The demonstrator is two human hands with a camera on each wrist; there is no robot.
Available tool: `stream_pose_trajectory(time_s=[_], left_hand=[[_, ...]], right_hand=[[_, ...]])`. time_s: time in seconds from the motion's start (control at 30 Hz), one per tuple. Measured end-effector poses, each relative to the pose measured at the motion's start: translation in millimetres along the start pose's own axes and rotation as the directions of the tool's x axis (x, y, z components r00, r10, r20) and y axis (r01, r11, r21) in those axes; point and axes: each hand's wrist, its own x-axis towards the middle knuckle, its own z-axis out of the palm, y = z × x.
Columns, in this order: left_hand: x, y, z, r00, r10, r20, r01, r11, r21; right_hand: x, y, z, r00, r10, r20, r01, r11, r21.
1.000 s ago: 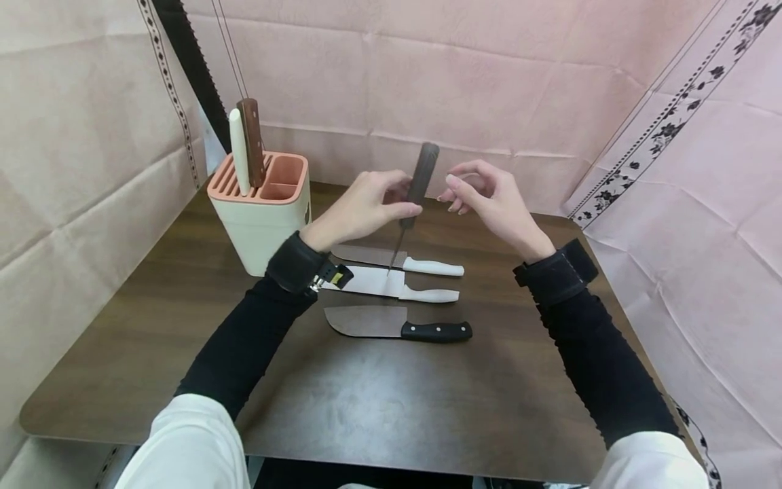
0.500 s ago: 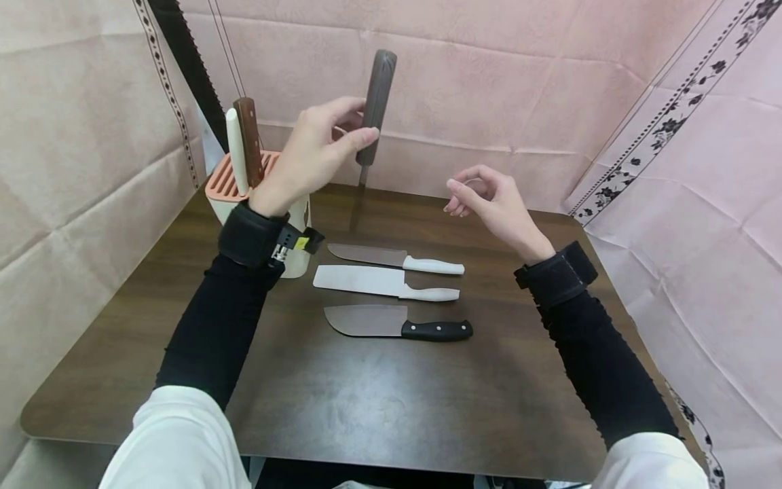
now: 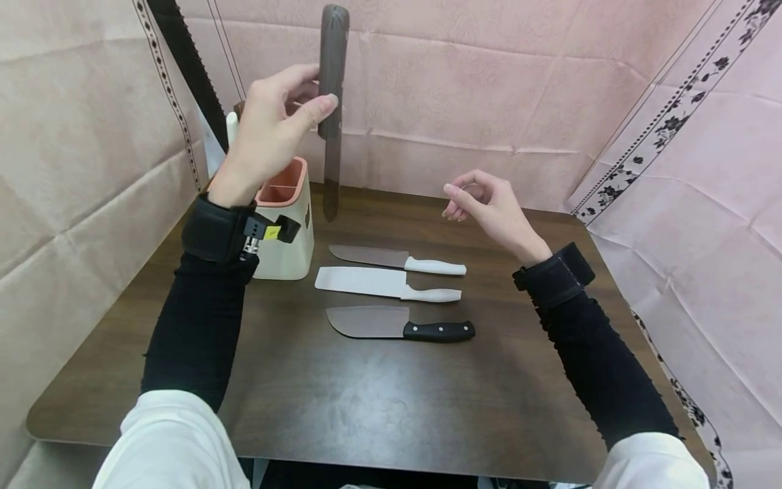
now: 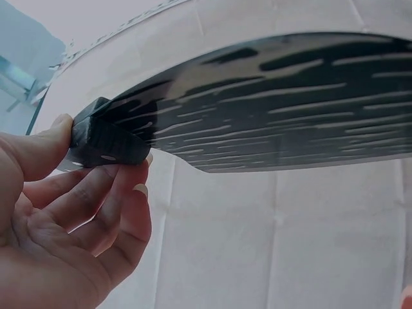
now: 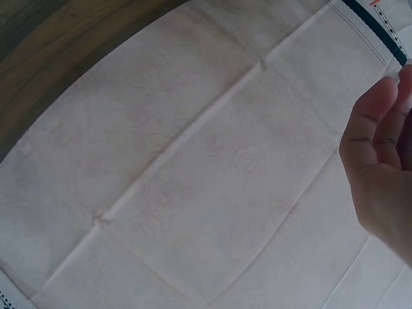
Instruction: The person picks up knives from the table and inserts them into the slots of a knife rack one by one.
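Note:
My left hand (image 3: pixel 269 132) pinches the dark handle of a kitchen knife (image 3: pixel 333 68) between thumb and fingers, blade pointing down. In the left wrist view the wide dark blade (image 4: pixel 277 106) extends to the right from the handle, with pale streaks of reflection. Just behind and below this hand stands a cream knife block (image 3: pixel 284 238) with a salmon top, partly hidden by the hand and wrist. My right hand (image 3: pixel 491 207) hovers over the table's back right, fingers loosely curled around nothing. The right wrist view also shows that hand (image 5: pixel 380 148) at its right edge, holding nothing.
Three knives lie on the brown table (image 3: pixel 342 401), handles to the right: a silver-bladed one with a white handle (image 3: pixel 435 266), a white cleaver (image 3: pixel 360 280) and a black-handled knife (image 3: pixel 438 331). A white handle (image 3: pixel 232 127) sticks up from the block. Pink cloth (image 3: pixel 458 88) hangs behind.
My left hand has lifted the knife up and to the left, from above the lying knives to beside the knife block. The right hand has hardly moved.

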Motion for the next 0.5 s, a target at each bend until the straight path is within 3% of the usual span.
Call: stream_pose_trajectory(time_s=[0.17, 0.5], left_hand=[[-0.7, -1.3, -15.5, 0.999, 0.008, -0.046, -0.007, 1.000, 0.027], [-1.7, -7.1, -42.2, 0.988, -0.006, -0.152, -0.005, 0.997, -0.071]], right_hand=[[0.3, 0, 2, 1.000, -0.002, 0.009, 0.002, 1.000, 0.004], [2.4, 3, 6, 1.000, 0.002, 0.014, -0.001, 1.000, -0.020]])
